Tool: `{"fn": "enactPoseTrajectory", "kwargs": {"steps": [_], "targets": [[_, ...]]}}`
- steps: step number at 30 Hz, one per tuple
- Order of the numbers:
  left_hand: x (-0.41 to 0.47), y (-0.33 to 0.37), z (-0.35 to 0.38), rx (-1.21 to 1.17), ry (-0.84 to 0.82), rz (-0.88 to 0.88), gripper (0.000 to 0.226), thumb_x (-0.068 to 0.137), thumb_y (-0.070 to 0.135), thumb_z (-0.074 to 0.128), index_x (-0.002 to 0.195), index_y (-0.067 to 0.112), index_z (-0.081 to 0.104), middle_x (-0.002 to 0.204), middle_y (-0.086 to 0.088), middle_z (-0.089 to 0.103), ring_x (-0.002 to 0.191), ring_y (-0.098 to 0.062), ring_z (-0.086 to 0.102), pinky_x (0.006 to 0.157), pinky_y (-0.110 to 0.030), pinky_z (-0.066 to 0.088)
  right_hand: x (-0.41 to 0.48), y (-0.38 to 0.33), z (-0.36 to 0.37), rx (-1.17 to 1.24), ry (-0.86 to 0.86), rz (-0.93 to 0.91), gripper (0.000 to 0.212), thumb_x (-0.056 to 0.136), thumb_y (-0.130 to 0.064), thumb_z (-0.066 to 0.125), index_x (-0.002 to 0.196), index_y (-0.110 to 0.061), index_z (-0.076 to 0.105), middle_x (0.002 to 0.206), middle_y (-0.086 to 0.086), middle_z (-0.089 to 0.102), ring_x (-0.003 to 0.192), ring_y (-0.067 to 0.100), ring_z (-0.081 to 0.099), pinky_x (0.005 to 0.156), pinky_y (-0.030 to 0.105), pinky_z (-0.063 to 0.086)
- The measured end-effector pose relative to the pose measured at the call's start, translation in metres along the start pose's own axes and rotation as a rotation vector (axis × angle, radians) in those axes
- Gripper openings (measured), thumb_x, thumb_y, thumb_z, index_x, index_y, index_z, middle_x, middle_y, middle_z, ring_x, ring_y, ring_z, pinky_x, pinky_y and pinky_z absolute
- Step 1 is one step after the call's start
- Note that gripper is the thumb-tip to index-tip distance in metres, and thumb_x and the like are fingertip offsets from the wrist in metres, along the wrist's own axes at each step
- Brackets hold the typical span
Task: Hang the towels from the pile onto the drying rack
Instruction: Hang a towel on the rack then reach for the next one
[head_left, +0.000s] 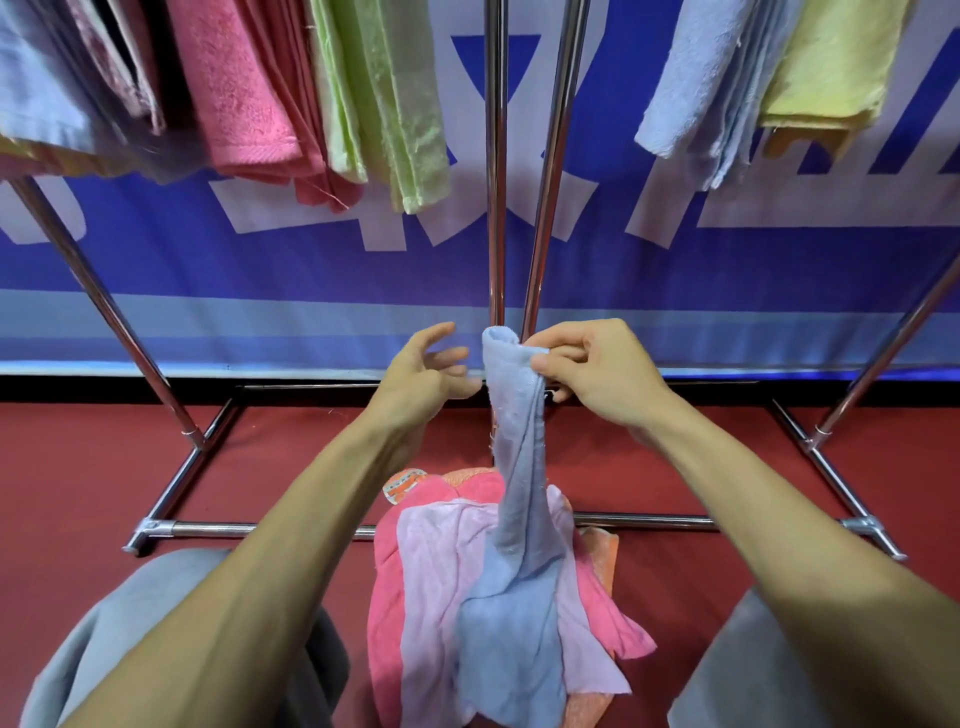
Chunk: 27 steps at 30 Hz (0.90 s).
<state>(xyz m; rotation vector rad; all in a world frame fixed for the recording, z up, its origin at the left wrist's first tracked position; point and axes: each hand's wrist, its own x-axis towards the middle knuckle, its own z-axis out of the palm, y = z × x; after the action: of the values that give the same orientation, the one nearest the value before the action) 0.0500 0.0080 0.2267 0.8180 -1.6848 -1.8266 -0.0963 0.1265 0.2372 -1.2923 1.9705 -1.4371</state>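
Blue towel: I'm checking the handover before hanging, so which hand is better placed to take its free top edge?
Left. The right hand already pinches the blue towel at its top, lifting it off the pile. The left hand is open beside that edge, fingers spread, holding nothing.

Both your bare forearms reach forward, side by side. Your right hand (597, 374) is pinched closed, thumb against curled fingers (558, 353). Your left hand (421, 379) is spread loose, gripping nothing, just beside the right.
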Motion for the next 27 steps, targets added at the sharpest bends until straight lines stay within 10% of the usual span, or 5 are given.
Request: {"fn": "enactPoseTrajectory", "kwargs": {"steps": [3, 6, 10, 27], "targets": [[0.002, 0.002, -0.008, 0.127, -0.150, 0.019, 0.093, 0.071, 0.005, 0.080, 0.147, 0.023, 0.029, 0.138, -0.002, 0.048, 0.127, -0.014, 0.047, 0.098, -0.026, 0.039, -0.001, -0.005, -0.005, 0.016, -0.094, -0.091, 0.020, 0.087, 0.008, 0.057, 0.092, -0.007, 0.069, 0.071, -0.014, 0.067, 0.064, -0.007, 0.058, 0.065, 0.009, 0.044], [-0.002, -0.001, -0.006, 0.220, -0.292, 0.143, 0.051, 0.081, 0.012, 0.072, 0.130, 0.018, 0.057, 0.121, -0.002, 0.066, 0.111, -0.009, 0.060, 0.094, -0.025, 0.046, -0.002, -0.009, -0.009, 0.071, -0.097, -0.142, 0.019, 0.091, 0.008, 0.053, 0.093, -0.006, 0.066, 0.081, -0.008, 0.065, 0.070, -0.008, 0.057, 0.070, 0.009, 0.043], [-0.004, -0.004, 0.002, 0.227, -0.207, 0.277, 0.018, 0.088, 0.016, 0.066, 0.104, 0.017, 0.072, 0.105, 0.000, 0.073, 0.097, -0.008, 0.065, 0.091, -0.028, 0.051, 0.003, 0.000, -0.014, -0.051, 0.061, -0.146, 0.016, 0.090, -0.002, 0.059, 0.094, -0.012, 0.071, 0.084, -0.008, 0.069, 0.072, -0.008, 0.058, 0.073, 0.013, 0.044], [-0.016, 0.152, 0.017, 0.377, -0.106, 0.569, 0.023, 0.086, 0.028, 0.069, 0.076, 0.007, 0.072, 0.070, 0.008, 0.058, 0.067, -0.003, 0.047, 0.064, -0.026, 0.040, 0.029, -0.145, -0.065, -0.065, 0.465, -0.219, 0.017, 0.085, -0.007, 0.066, 0.085, -0.022, 0.073, 0.085, -0.001, 0.073, 0.078, 0.008, 0.067, 0.076, 0.024, 0.053]]}}
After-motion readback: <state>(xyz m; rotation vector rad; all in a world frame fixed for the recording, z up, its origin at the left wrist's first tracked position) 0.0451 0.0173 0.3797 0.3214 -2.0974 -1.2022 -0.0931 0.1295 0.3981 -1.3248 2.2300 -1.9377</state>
